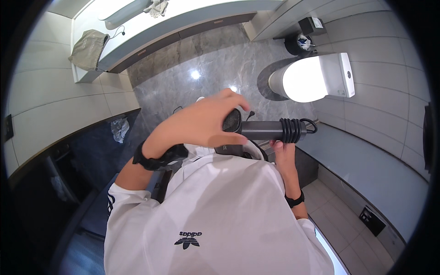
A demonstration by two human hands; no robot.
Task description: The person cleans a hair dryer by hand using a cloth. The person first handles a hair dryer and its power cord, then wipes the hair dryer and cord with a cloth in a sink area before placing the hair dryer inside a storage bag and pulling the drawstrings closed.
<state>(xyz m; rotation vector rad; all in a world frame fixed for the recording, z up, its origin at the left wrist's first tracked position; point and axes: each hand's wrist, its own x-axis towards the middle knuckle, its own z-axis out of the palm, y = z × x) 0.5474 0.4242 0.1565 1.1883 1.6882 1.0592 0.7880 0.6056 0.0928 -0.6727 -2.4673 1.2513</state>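
A dark grey hair dryer (263, 130) is held out in front of my chest, its handle pointing right. Its black power cord (291, 130) is wound in several turns around the handle's end, and the plug (251, 114) shows just above the handle. My right hand (284, 154) grips the handle from below, close to the wound cord; most of its fingers are hidden. At the dryer's mesh-covered end (231, 121), my left hand (209, 120) is slightly blurred, thumb and fingers spread around the body. Whether it grips the dryer is unclear.
A white toilet (309, 79) stands ahead to the right, with a black waste bin (296, 44) behind it. On the white vanity counter (185, 13) lie a grey-beige cloth bag (90, 50) and a crumpled cloth (157, 7). A crumpled plastic bag (120, 130) is at left.
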